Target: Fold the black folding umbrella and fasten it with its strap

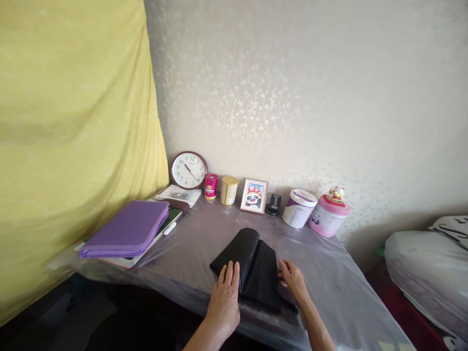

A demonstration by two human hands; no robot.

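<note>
A soft black folded sheet (260,273), slightly shiny, lies near the front of the table; whether it is cloth or plastic I cannot tell. Its left part is folded over into a rounded hump, and the right part lies flatter. My left hand (224,297) rests on the lower left of the sheet, fingers stretched out and lying flat. At the right edge, my right hand (291,279) has its fingers curled together in a pinch on the border of the sheet. The tips of those fingers are partly hidden. A narrow black end of the material sticks out below the right wrist.
The table has a clear plastic cover (329,278). On the left are a purple zip folder (126,229) and a white marker (170,228). Along the wall stand a clock (189,169), two tins, a panda picture frame (254,196), a black stapler-like object (273,204) and two tubs.
</note>
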